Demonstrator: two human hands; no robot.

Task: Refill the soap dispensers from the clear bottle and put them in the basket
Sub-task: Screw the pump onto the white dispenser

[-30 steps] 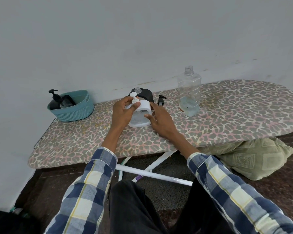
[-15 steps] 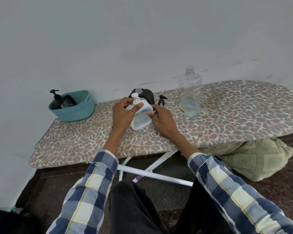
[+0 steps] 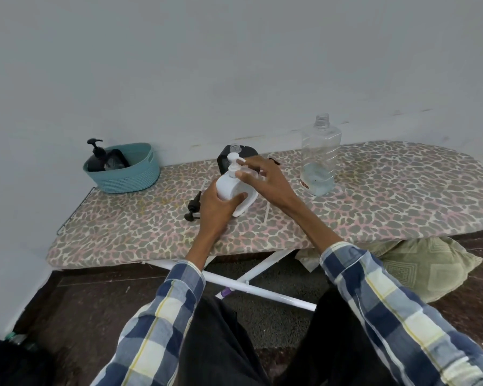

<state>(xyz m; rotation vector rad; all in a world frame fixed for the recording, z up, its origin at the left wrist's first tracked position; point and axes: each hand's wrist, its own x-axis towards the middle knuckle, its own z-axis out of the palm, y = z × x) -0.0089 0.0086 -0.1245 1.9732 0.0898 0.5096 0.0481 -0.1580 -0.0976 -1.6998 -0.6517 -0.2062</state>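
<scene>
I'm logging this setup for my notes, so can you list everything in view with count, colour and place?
white soap dispenser: 1, white, tilted, gripped above the board's middle
black soap dispenser: 1, black, in the basket
basket: 1, teal, board's far left
black open dispenser: 1, black, behind the hands
loose pump: 1, black, lying on the board left of the hands
clear bottle: 1, clear, uncapped, little liquid, right of the hands
ironing board: 1, leopard-print cover
cushion: 1, olive, on the floor
left hand: grips the white dispenser's body
right hand: fingers at its pump neck
</scene>
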